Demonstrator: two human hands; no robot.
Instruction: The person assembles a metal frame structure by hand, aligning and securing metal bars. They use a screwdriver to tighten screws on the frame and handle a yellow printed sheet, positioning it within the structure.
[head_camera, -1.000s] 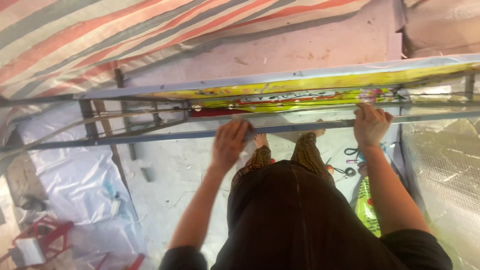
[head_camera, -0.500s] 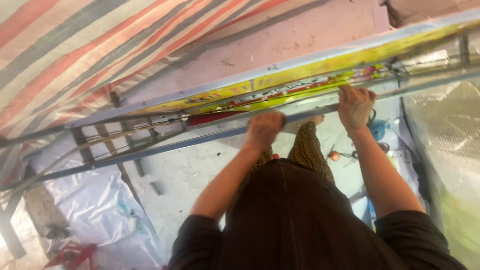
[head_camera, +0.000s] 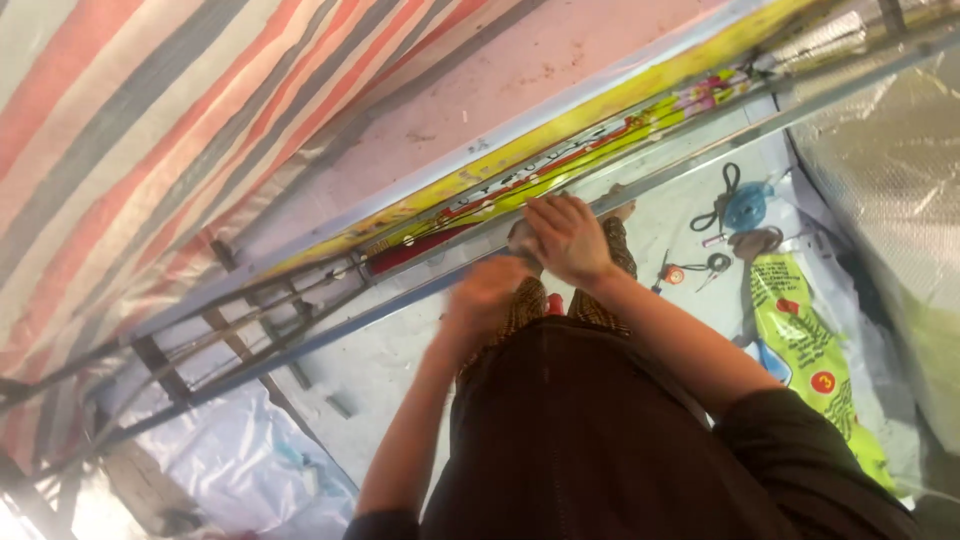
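Observation:
I look down past my dark clothes at a grey metal rail (head_camera: 690, 160) that runs slantwise from lower left to upper right. My right hand (head_camera: 565, 235) lies over this rail, fingers curled on it, just in front of my body. My left hand (head_camera: 485, 298) is blurred by motion and hangs just below and to the left of the right one, off the rail; its fingers cannot be made out. Behind the rail runs a long yellow printed banner strip (head_camera: 600, 140) on a metal frame.
A red, grey and white striped tarpaulin (head_camera: 150, 130) fills the upper left. Far below on the pale floor lie a blue coil (head_camera: 746, 206), a small red tool (head_camera: 672, 273) and a yellow-green sack (head_camera: 812, 352). Silver foil sheeting (head_camera: 885, 160) hangs at the right. Cross-bars (head_camera: 160, 365) stand at lower left.
My view has tilted further. The right hand has slid left along the rail toward my body. The left hand has come off the rail and dropped below it.

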